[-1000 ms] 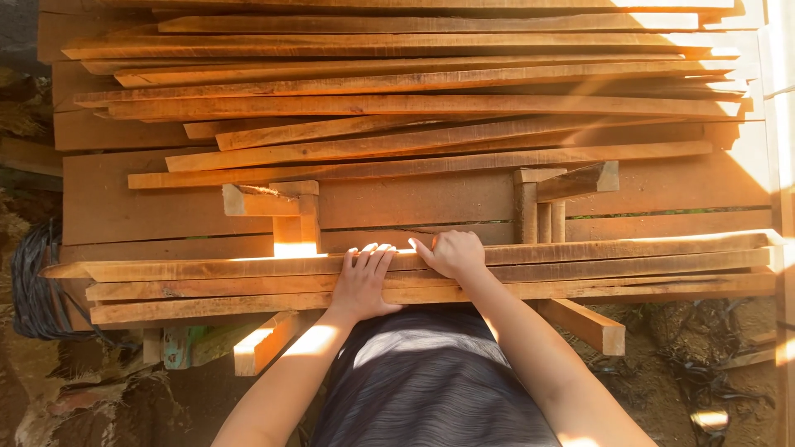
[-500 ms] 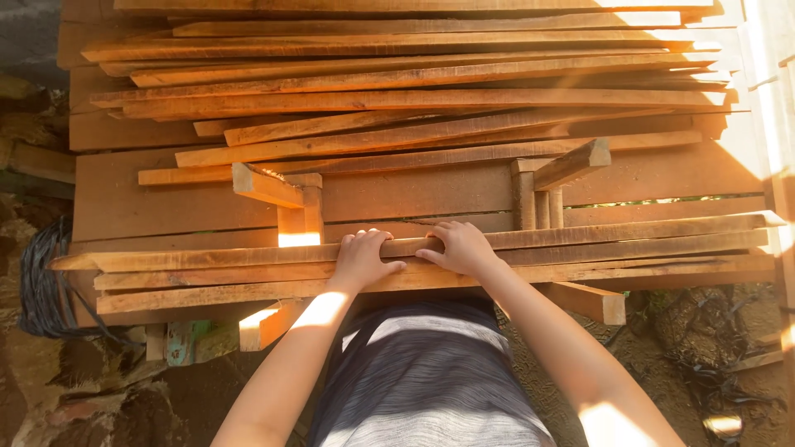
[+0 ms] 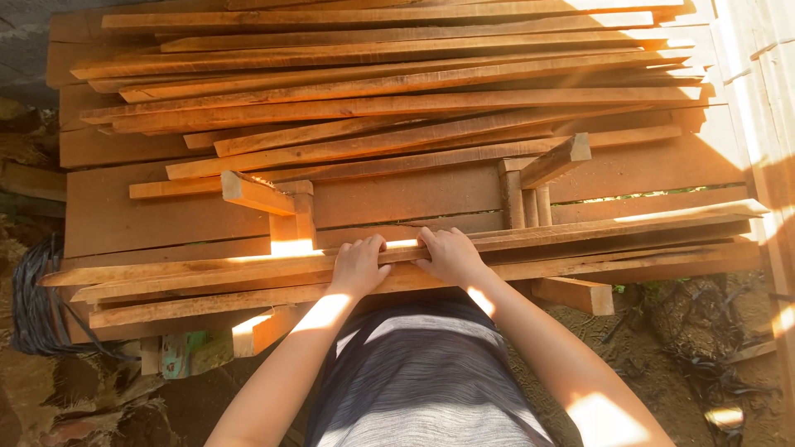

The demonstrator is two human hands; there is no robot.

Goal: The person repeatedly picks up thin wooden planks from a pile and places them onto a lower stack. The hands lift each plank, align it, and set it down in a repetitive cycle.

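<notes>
The long wooden slats (image 3: 580, 240) in the near bundle are what both hands are on. They lie side by side along the front edge of the bench (image 3: 124, 219), running left to right almost its whole width, thin reddish-brown strips with the ends a bit fanned out on the left. Left hand (image 3: 358, 266) sits palm down on top of them, fingers (image 3: 368, 246) curled over the far edge of the top slat, so it's gripping the slat rather than just resting. Right hand (image 3: 451, 255) is just beside it, nearly touching, same deal: fingers hooked over the far edge and clamped on the slats, thumb side toward the other hand.

Just behind the hands there are two short upright wooden blocks: one on the left (image 3: 291, 217) with a stubby piece lying across its top, and one on the right (image 3: 523, 194) with a tilted offcut (image 3: 556, 160) leaning off it. Further back is a big loose pile of more slats (image 3: 397, 91), stacked at slightly different angles, covering most of the bench.

Under the near edge a chunky offcut (image 3: 574, 294) pokes out on the right. Off the left end there's a coil of dark cable (image 3: 37, 310) on the dirt ground (image 3: 662, 364). Strong sun hits the right side. The person wears a grey striped top (image 3: 422, 381).
</notes>
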